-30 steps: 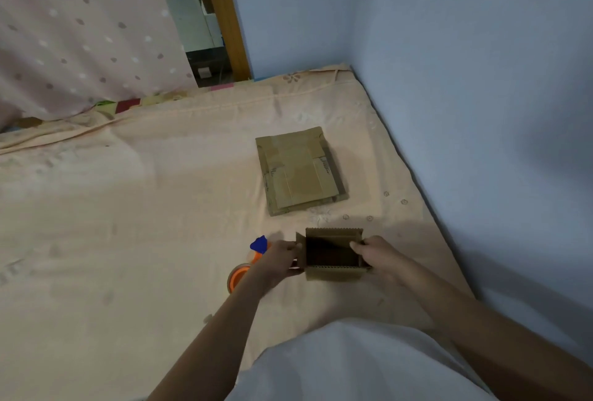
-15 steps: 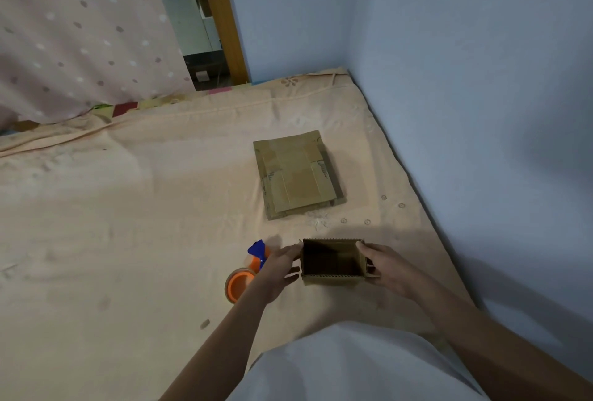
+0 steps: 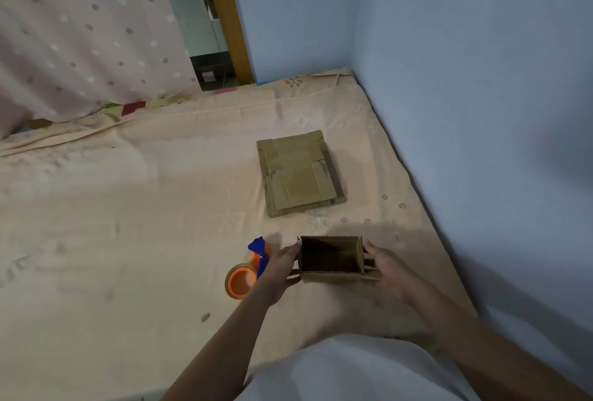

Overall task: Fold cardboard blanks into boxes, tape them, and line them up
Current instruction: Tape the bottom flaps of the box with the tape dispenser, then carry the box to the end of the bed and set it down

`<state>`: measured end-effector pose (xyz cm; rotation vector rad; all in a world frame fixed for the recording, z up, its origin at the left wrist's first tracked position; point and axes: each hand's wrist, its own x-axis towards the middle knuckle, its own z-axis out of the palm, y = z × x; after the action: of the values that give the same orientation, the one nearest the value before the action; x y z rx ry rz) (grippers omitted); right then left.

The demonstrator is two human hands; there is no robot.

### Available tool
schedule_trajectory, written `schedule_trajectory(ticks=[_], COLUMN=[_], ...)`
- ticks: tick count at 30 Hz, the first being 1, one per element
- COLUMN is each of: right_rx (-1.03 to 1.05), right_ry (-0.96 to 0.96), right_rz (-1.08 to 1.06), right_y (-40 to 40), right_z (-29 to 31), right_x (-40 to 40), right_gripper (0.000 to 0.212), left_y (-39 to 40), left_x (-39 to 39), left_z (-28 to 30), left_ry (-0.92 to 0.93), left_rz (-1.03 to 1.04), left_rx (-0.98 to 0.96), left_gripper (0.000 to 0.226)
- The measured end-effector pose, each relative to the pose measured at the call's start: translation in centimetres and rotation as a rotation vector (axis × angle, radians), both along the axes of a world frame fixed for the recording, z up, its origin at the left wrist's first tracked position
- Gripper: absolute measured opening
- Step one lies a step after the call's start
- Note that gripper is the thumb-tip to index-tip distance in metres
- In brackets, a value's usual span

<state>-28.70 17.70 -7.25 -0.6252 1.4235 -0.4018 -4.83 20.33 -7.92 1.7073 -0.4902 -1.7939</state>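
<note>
Box: small open-topped brown cardboard box [image 3: 332, 260] stands upright on the peach-sheeted bed [image 3: 128, 224].
Left hand [image 3: 280, 267]: fingers straight, flat against the box's left side.
Right hand [image 3: 385, 267]: fingers loosely extended against the box's right side flap.
Blanks: stack of flat brown cardboard blanks [image 3: 300, 173] lies beyond the box, apart from it.
Tape: orange-and-blue tape dispenser [image 3: 247, 272] sits just left of the box, behind the left hand.
</note>
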Motion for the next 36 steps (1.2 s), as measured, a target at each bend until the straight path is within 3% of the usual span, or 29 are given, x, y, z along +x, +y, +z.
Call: schedule_trajectory(ticks=[3, 7, 11, 16, 22, 29, 36], right_rx=[-0.027, -0.051, -0.096, -0.143, -0.164, -0.257, -0.23], right_ry=[0.007, -0.017, -0.066, -0.076, -0.106, -0.068, -0.008], right_rz=[0.034, 0.086, 0.143, 0.16, 0.139, 0.175, 0.181], right_y=[-0.2, -0.4, -0.7, 0.0, 1.7, 3.4, 8.2], right_z=[0.6, 2.2, 3.7, 4.4, 5.6, 6.8, 6.0], right_x=[0.0, 0.8, 2.5, 5.2, 9.3, 18.3, 31.6], right_gripper=[0.049, 0.057, 0.055, 0.06, 0.033, 0.046, 0.059], left_y=[0.4, 1.2, 2.9, 4.7, 7.1, 9.6, 15.3], left_x=[0.1, 1.0, 2.1, 4.1, 6.9, 14.0, 26.2], left_z=[0.8, 1.9, 3.4, 4.4, 6.4, 8.2, 9.0], left_ry=[-0.011, -0.037, -0.058, -0.102, -0.12, -0.167, -0.194], left_rz=[0.051, 0.13, 0.298, 0.263, 0.311, 0.363, 0.418], left_rx=[-0.01, -0.018, -0.006, -0.068, -0.147, -0.213, -0.251], left_gripper=[0.042, 0.054, 0.044, 0.054, 0.04, 0.034, 0.033])
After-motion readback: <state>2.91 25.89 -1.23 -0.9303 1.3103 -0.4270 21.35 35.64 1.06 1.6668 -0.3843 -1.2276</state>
